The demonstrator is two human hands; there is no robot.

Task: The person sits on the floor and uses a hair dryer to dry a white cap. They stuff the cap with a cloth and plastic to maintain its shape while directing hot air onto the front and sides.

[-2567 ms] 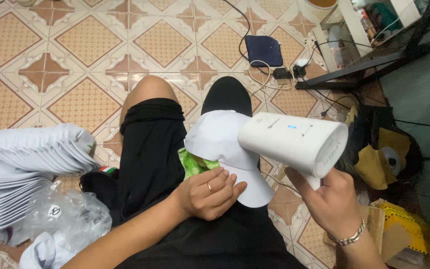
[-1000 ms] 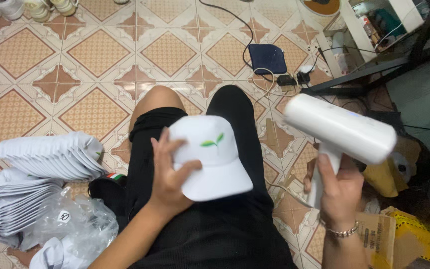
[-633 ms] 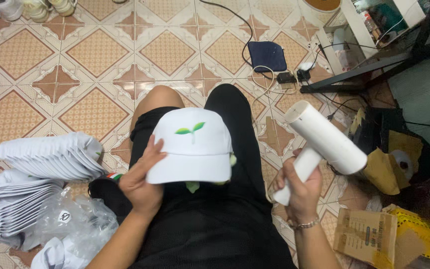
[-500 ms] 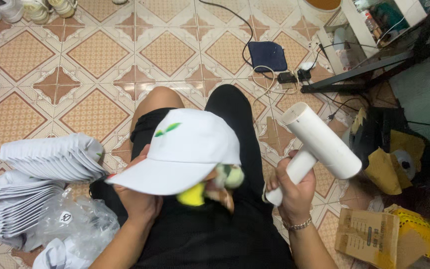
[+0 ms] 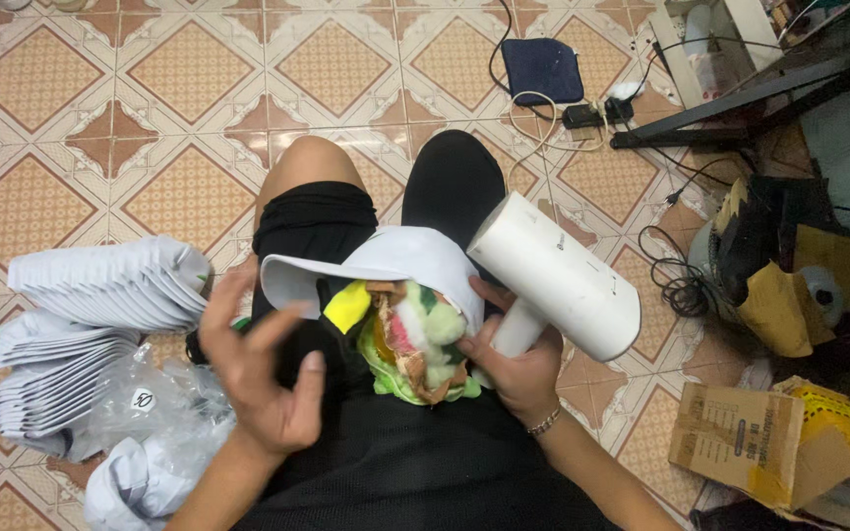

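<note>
White fabric caps (image 5: 100,285), stacked flat in curved, fanned layers, lie at the left edge of the tiled floor (image 5: 179,88), above crinkled clear plastic wrapping (image 5: 159,393). The left hand (image 5: 263,374) hovers over the lap with fingers spread and loosely curled, holding nothing. At centre, on the black-clad thighs, a white cap (image 5: 376,270) lies tipped up so its hollow shows, packed with soft, multicoloured cloth scraps (image 5: 410,339). The right hand (image 5: 514,359) is closed around the handle of a smooth white cylindrical hair dryer (image 5: 553,275), its fingertips touching the cap's side. Torn brown cardboard boxes (image 5: 740,442) sit at the floor's lower right corner.
</note>
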